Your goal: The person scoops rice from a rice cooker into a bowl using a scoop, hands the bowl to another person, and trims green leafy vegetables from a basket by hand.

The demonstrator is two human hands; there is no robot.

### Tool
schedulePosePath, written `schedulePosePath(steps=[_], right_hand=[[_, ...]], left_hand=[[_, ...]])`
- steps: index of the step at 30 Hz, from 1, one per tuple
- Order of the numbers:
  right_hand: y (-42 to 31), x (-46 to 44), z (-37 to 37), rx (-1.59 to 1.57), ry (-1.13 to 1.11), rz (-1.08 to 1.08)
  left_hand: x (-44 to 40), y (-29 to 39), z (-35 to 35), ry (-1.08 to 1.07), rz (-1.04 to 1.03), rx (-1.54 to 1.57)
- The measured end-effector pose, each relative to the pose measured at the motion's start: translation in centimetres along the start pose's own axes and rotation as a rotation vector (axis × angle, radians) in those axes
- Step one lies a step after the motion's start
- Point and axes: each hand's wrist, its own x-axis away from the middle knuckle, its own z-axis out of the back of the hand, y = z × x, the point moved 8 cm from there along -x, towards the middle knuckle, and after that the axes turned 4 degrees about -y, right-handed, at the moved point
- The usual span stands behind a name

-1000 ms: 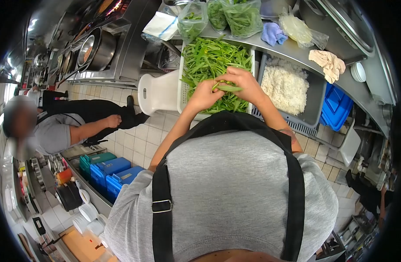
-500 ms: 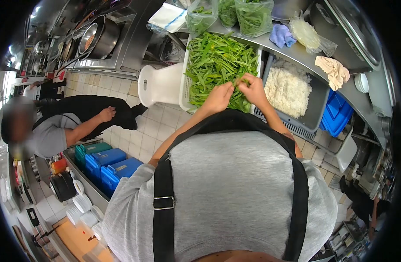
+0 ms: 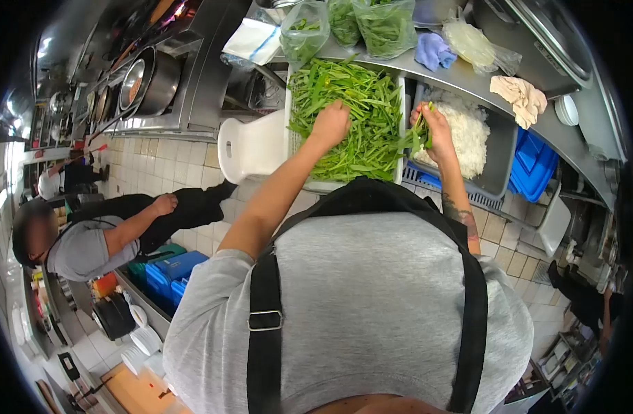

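Right fingers [image 3: 427, 112] hold stems [image 3: 417, 135]; left fingers [image 3: 339, 110] over greens [image 3: 372, 124]

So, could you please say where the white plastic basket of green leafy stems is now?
In the head view, the white plastic basket is at upper centre, under the left hand, with a white plastic stool left and a grey plastic tub right.

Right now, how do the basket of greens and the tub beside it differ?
The basket is white, the tub grey. The basket is heaped with leafy greens, the tub with a white, rice-like mass. The left hand is over the basket; the right hand, gripping green stems, shows against the tub. Both are open-topped.
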Motion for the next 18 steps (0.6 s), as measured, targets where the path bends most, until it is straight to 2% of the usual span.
schedulePosePath(steps=[2, 5, 10, 13, 18], right_hand=[[0.2, 0.5, -0.7, -0.098, -0.101, -0.028], [0.5, 0.9, -0.5, -0.069, -0.125, -0.003], [-0.2, 3.2, -0.6, 0.138, 0.003, -0.036], [0.2, 3.2, -0.9, 0.189, -0.055, -0.03], [0.6, 2.2, -1.3, 0.303, -0.085, -0.012]], left_hand=[[-3.4, 0.1, 0.5, 0.058, -0.078, 0.052], [-6.6, -0.9, 1.0, 0.266, -0.162, -0.033], [-10.0, -4.1, 0.6, 0.198, 0.023, -0.158], [-10.0, -4.9, 0.5, 0.137, 0.003, -0.24], [-7.7, -3.6, 3.7, 0.17, -0.013, -0.079]])
